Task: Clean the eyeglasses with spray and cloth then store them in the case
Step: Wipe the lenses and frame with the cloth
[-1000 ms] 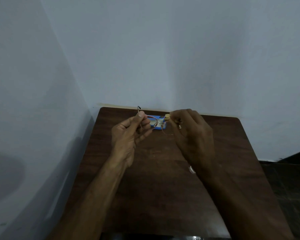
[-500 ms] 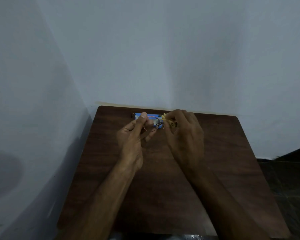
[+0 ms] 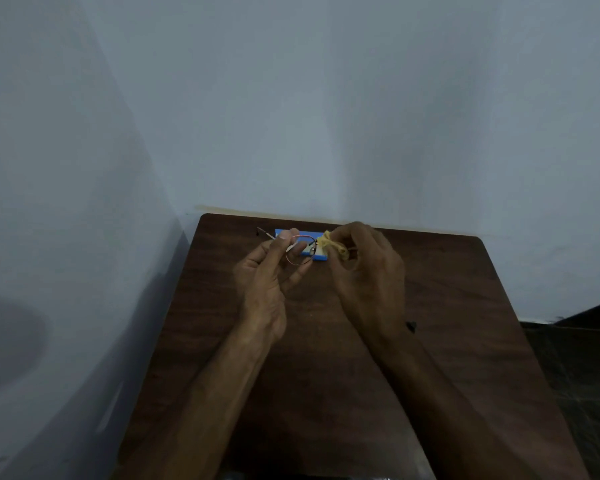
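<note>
Head view: the two hands are raised side by side over the far end of a dark wooden table point(image 3: 465, 341), in the middle of the frame, just below where the table meets the pale wall point(image 3: 326, 116).

The left hand point(image 3: 267, 282) pinches the glasses point(image 3: 300, 252) between thumb and forefinger at the left side of the thin wire frame. One round lens shows just right of the fingertips. An arm of the glasses sticks out to the upper left, past the thumb.

The right hand point(image 3: 368, 282) is curled round a bunched yellow cloth point(image 3: 333, 245) and presses it against the right side of the glasses. That side of the frame is hidden by cloth and fingers.

Behind the glasses a flat blue box point(image 3: 281, 233) lies on the table near its far edge, partly covered by both hands.

A small dark thing point(image 3: 410, 326), too small to make out, lies on the table just right of the right wrist.
</note>
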Available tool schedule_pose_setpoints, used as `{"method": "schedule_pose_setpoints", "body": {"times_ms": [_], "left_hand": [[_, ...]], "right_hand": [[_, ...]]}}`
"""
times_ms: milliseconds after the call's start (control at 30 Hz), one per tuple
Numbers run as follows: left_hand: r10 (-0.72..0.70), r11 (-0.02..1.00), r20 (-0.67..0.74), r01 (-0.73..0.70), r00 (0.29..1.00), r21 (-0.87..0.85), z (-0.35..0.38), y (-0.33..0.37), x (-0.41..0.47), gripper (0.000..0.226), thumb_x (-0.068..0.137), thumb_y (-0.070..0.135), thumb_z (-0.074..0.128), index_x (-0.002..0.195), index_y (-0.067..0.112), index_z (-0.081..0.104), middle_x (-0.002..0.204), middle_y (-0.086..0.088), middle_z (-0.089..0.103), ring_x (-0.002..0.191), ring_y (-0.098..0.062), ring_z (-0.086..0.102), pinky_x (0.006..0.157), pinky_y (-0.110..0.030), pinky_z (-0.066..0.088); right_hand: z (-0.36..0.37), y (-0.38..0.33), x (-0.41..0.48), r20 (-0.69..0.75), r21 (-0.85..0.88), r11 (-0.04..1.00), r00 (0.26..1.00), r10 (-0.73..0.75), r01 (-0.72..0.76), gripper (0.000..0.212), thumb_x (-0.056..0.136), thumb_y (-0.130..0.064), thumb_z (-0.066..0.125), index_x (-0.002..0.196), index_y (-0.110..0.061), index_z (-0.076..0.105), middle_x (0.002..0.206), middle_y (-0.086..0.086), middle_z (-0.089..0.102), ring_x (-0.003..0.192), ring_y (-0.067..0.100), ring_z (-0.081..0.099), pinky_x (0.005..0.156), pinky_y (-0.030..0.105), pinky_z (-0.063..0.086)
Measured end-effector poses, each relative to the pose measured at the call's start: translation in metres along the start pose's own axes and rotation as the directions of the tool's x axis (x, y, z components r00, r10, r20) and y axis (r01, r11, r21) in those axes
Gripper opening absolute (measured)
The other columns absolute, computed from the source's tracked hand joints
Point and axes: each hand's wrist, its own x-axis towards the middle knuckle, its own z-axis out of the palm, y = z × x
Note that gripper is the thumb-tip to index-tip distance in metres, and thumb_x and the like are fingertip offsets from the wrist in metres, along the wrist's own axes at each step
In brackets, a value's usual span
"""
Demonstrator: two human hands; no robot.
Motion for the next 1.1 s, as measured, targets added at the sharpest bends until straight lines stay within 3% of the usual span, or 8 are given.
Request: {"method": "schedule_pose_setpoints", "body": {"times_ms": [233, 300, 467, 600, 700, 833, 967, 1100], "left_hand": [[-0.011, 1.000, -0.015, 0.011, 1.000, 0.001, -0.003, 0.000, 0.009, 0.015, 0.099, 0.015, 0.070, 0.107, 0.003, 0.076, 0.120, -0.013, 0.079, 0.105, -0.023, 0.078, 0.078, -0.039, 0.067], [-0.006, 1.000, -0.025, 0.007, 1.000, 0.013, -0.003, 0.000, 0.010, 0.017, 0.099, 0.016, 0.071, 0.109, 0.003, 0.076, 0.119, -0.012, 0.080, 0.106, -0.023, 0.078, 0.079, -0.039, 0.067], [-0.028, 1.000, -0.038, 0.028, 0.999, -0.012, -0.005, 0.002, 0.014, 0.012, 0.098, 0.015, 0.071, 0.103, 0.006, 0.079, 0.115, -0.012, 0.080, 0.101, -0.020, 0.078, 0.076, -0.039, 0.067], [-0.020, 1.000, -0.051, 0.020, 0.998, 0.001, -0.004, 0.003, 0.014, 0.010, 0.098, 0.014, 0.071, 0.099, 0.010, 0.080, 0.112, -0.012, 0.081, 0.099, -0.019, 0.079, 0.076, -0.038, 0.067], [-0.014, 1.000, -0.047, 0.015, 0.999, 0.008, -0.007, 0.004, 0.015, 0.010, 0.098, 0.014, 0.071, 0.098, 0.010, 0.081, 0.104, -0.010, 0.082, 0.096, -0.018, 0.079, 0.075, -0.038, 0.067], [-0.011, 1.000, -0.053, 0.012, 0.999, 0.023, -0.008, 0.004, 0.016, 0.010, 0.098, 0.014, 0.071, 0.097, 0.010, 0.080, 0.106, -0.009, 0.082, 0.097, -0.017, 0.079, 0.079, -0.040, 0.068], [-0.013, 1.000, -0.052, 0.014, 0.999, 0.017, -0.009, 0.006, 0.017, 0.011, 0.098, 0.014, 0.071, 0.100, 0.009, 0.080, 0.104, -0.009, 0.082, 0.096, -0.017, 0.080, 0.076, -0.038, 0.067], [-0.014, 1.000, -0.052, 0.015, 0.999, 0.020, -0.008, 0.004, 0.018, 0.011, 0.098, 0.015, 0.071, 0.102, 0.008, 0.079, 0.112, -0.011, 0.081, 0.099, -0.018, 0.079, 0.079, -0.040, 0.067]], "right_hand": [[0.009, -0.007, 0.002, 0.004, -0.075, 0.997, 0.999, -0.035, 0.035, 0.018, 0.086, -0.007, 0.079, 0.097, -0.015, 0.067, 0.094, -0.003, 0.069, 0.086, 0.016, 0.060, 0.065, 0.034, 0.051], [0.011, -0.005, 0.007, -0.019, -0.153, 0.987, 0.998, -0.058, 0.054, 0.021, 0.084, -0.004, 0.080, 0.096, -0.013, 0.066, 0.094, 0.002, 0.069, 0.087, 0.017, 0.059, 0.065, 0.029, 0.046], [0.018, -0.009, 0.004, 0.055, -0.124, 0.990, 0.996, -0.066, 0.072, 0.018, 0.085, -0.007, 0.078, 0.097, -0.014, 0.067, 0.096, -0.001, 0.068, 0.088, 0.013, 0.055, 0.068, 0.016, 0.035], [0.021, -0.007, 0.009, 0.002, -0.191, 0.979, 0.998, -0.068, 0.067, 0.020, 0.084, -0.004, 0.078, 0.097, -0.012, 0.066, 0.096, 0.002, 0.068, 0.088, 0.014, 0.054, 0.068, 0.019, 0.036], [0.025, -0.010, 0.006, 0.060, -0.143, 0.986, 0.995, -0.081, 0.089, 0.019, 0.085, -0.005, 0.078, 0.098, -0.013, 0.066, 0.096, 0.000, 0.068, 0.088, 0.014, 0.055, 0.069, 0.019, 0.035], [0.027, -0.005, 0.010, 0.027, -0.208, 0.975, 0.997, -0.069, 0.074, 0.023, 0.083, -0.004, 0.079, 0.099, -0.013, 0.065, 0.096, 0.003, 0.068, 0.089, 0.010, 0.049, 0.069, 0.011, 0.028], [0.030, -0.009, 0.006, 0.073, -0.111, 0.990, 0.994, -0.082, 0.090, 0.021, 0.086, -0.007, 0.079, 0.100, -0.014, 0.065, 0.098, -0.001, 0.067, 0.089, 0.014, 0.056, 0.069, 0.024, 0.044], [0.028, -0.005, 0.010, 0.019, -0.172, 0.983, 0.998, -0.061, 0.063, 0.025, 0.084, -0.004, 0.080, 0.101, -0.013, 0.064, 0.098, 0.002, 0.067, 0.090, 0.011, 0.052, 0.070, 0.023, 0.041]]}}
